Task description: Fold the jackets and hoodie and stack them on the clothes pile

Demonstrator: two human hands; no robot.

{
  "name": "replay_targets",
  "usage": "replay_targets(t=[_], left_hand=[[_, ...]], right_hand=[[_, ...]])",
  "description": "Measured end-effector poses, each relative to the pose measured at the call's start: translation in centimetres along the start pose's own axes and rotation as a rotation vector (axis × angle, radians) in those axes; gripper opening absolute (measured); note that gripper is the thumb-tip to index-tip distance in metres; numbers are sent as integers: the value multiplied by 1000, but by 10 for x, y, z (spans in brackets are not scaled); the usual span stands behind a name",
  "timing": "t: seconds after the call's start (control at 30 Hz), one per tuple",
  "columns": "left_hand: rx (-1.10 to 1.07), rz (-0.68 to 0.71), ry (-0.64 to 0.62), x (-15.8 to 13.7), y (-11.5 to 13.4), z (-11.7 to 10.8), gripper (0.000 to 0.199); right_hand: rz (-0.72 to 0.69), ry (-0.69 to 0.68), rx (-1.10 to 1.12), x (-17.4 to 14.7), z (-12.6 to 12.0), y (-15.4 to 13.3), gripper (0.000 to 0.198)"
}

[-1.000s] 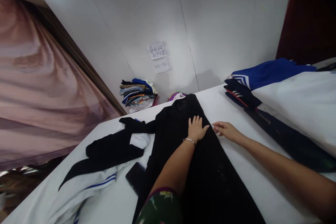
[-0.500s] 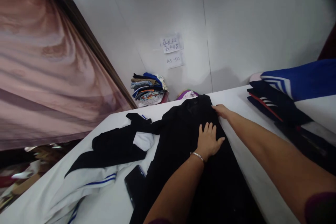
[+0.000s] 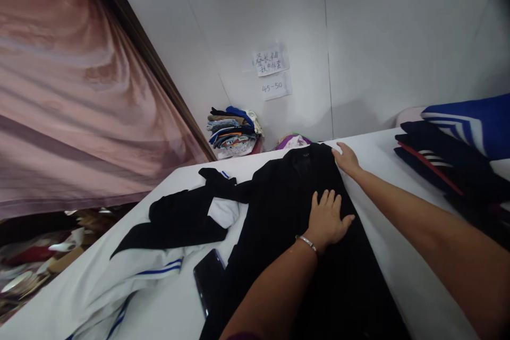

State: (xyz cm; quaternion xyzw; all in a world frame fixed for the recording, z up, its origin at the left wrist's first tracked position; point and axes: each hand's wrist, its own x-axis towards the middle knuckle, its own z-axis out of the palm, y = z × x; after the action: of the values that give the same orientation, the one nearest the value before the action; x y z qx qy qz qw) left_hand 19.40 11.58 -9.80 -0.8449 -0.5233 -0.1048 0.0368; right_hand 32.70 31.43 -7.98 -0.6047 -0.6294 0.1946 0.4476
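A black coat (image 3: 274, 212) lies spread on a white-covered table, collar toward the wall and its lower part running off the bottom of the view. My left hand (image 3: 327, 218), with a bracelet at the wrist, rests flat on the coat's front, fingers spread. At the coat's upper right edge, my right hand (image 3: 346, 159) touches the cloth by the shoulder, thumb and fingers apart. One coat sleeve stretches leftward toward a crumpled black and white garment (image 3: 181, 218). A dark phone (image 3: 210, 279) lies against the coat's left side.
A white garment with blue stripes (image 3: 159, 271) is at the table's left. Folded clothes (image 3: 233, 133) are stacked by the wall, beside a purple bundle (image 3: 292, 141). Dark and blue clothes (image 3: 434, 154) pile up at right. A pink curtain (image 3: 79, 90) hangs left; paper notes (image 3: 273, 71) are on the wall.
The view has shifted slightly, moving the scene rightward. My right hand's fingers have loosened at the coat's edge; my left hand stays flat on the coat.
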Motion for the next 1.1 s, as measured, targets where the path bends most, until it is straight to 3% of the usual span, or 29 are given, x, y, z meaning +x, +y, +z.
replay_targets(t=[0.07, 0.13, 0.23, 0.33, 0.5, 0.7, 0.9, 1.1], left_hand=[[-2, -4, -1, 0, 0, 1, 70], [-2, -12, -5, 1, 1, 2, 69], [-2, -32, -23, 2, 2, 2, 71], [-5, -51, -53, 3, 2, 0, 72], [-7, -58, -78, 3, 2, -2, 72], [-24, -45, -41, 2, 3, -2, 71], [-45, -31, 2, 1, 5, -4, 67], [-46, -51, -53, 3, 7, -5, 69]], right_hand=[[-161, -25, -104, -8, 2, -14, 60], [-268, -194, -317, -16, 13, -23, 67], [-278, -525, -546, -20, 37, -25, 70], [-263, -657, -585, -15, 54, -23, 69], [-252, -666, -619, -15, 48, -28, 68], [-273, -550, -594, -48, 29, -23, 70], [-246, -631, -604, -63, 23, -16, 65], [-272, -558, -619, -81, 9, -28, 63]])
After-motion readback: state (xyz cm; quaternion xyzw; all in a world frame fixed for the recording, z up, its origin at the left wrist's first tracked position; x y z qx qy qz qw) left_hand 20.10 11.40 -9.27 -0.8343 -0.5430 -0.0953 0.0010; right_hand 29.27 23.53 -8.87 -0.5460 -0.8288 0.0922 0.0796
